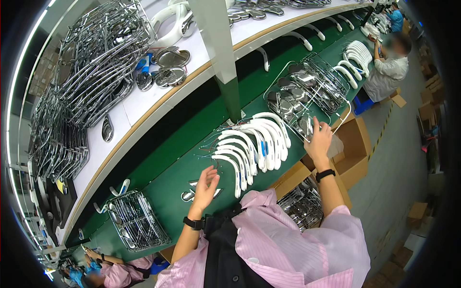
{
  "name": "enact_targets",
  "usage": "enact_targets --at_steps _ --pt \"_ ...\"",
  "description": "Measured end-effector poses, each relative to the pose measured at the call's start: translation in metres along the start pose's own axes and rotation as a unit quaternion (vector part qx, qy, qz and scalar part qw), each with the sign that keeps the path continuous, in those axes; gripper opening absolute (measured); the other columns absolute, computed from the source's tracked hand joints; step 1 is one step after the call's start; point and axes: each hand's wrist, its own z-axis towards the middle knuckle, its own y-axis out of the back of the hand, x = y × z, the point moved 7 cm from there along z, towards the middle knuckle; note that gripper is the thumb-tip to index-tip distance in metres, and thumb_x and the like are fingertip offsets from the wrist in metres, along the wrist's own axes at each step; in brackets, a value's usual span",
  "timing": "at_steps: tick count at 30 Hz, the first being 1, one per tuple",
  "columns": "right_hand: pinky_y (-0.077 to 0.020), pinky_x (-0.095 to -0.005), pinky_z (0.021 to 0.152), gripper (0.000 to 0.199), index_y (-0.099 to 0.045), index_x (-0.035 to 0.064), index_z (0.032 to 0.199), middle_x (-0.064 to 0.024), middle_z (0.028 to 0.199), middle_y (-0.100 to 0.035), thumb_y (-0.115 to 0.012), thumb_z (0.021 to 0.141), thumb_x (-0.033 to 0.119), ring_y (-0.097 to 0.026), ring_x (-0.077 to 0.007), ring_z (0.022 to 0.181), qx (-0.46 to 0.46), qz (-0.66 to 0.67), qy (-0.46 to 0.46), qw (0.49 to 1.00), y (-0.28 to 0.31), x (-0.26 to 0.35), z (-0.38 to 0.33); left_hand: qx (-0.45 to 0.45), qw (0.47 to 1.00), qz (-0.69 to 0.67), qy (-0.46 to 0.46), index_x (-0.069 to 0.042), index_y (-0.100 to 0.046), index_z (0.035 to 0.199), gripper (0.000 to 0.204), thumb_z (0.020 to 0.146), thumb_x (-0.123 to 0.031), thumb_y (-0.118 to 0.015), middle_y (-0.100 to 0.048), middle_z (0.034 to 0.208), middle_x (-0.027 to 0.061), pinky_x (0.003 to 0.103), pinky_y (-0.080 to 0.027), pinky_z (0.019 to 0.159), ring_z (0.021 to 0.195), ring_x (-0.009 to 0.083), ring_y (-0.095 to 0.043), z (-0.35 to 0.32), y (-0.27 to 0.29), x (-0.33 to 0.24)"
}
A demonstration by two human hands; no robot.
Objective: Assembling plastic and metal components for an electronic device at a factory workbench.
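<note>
My left hand [206, 186] hovers over the green workbench with thumb and fingers apart, holding nothing I can see. Just beside it lies a small chrome part [188, 196], partly covered by the hand. My right hand [319, 143] is at the near edge of a pile of chrome frames, its fingers bent around a shiny oval chrome part [304, 126]; the thumb's grip is partly hidden. Between my hands, a row of curved white plastic handles [249, 144] lies close together, several with thin wires at their far ends and a few with blue strips.
Chrome wire frames [324, 79] are piled beyond my right hand; another stack [137, 223] sits at left. A shelf [158, 98] above the bench carries more frames, with a post [216, 53] before it. Cardboard boxes [353, 149] stand at right. A co-worker [390, 67] sits farther along.
</note>
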Motion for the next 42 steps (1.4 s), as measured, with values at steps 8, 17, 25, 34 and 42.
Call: enact_targets --at_steps 8,17,25,34,42 --pt "-0.0471 -0.0393 0.075 0.051 -0.064 0.0049 0.108 -0.0121 0.084 -0.059 -0.069 0.058 0.013 -0.057 -0.0312 0.084 0.212 0.149 0.138 0.956 0.169 0.089 -0.023 0.037 0.725 0.547 -0.416 -0.008 -0.041 0.140 0.089 0.067 -0.041 -0.081 -0.033 0.143 0.0216 0.057 -0.023 0.109 0.132 0.0445 -0.030 -0.070 -0.095 -0.184" --pt "-0.0460 -0.0393 0.089 0.066 -0.060 0.0012 0.115 -0.0154 0.113 -0.061 -0.083 0.062 0.032 -0.058 -0.0303 0.102 0.073 0.363 0.278 0.886 0.183 0.201 -0.016 0.043 0.857 0.424 -0.291 -0.003 -0.051 0.126 0.041 0.089 -0.018 -0.061 -0.066 0.103 0.0163 0.035 -0.053 0.079 0.089 0.0269 -0.066 -0.106 0.028 -0.084" --pt "-0.0498 -0.0277 0.068 0.036 -0.065 0.0009 0.085 -0.0049 0.073 -0.067 -0.052 0.098 0.032 -0.063 -0.0136 0.068 0.347 0.657 -0.108 0.660 -0.056 0.249 -0.121 -0.121 0.943 -0.310 -0.005 -0.001 -0.052 0.121 0.042 0.103 -0.036 -0.038 -0.066 0.103 0.0140 0.033 -0.055 0.074 0.087 0.0217 -0.066 -0.157 0.127 0.027" --pt "-0.0485 -0.0387 0.094 0.043 -0.047 -0.0038 0.129 -0.0157 0.116 -0.058 -0.047 0.097 0.025 -0.058 -0.0271 0.107 0.527 0.835 -0.040 0.150 0.050 0.406 -0.193 -0.114 0.842 -0.525 0.045 -0.007 -0.058 0.113 0.034 0.099 -0.036 -0.048 -0.066 0.093 0.0092 0.026 -0.055 0.063 0.074 0.0173 -0.064 -0.180 0.145 0.075" --pt "-0.0549 -0.0348 0.082 0.036 -0.051 -0.0043 0.119 -0.0168 0.107 -0.064 -0.049 0.099 0.026 -0.065 -0.0263 0.096 0.452 0.784 -0.186 0.383 -0.041 0.393 -0.236 -0.211 0.861 -0.455 -0.080 -0.004 -0.050 0.117 0.040 0.102 -0.039 -0.038 -0.064 0.104 0.0140 0.033 -0.058 0.064 0.083 0.0219 -0.066 -0.189 0.193 0.065"
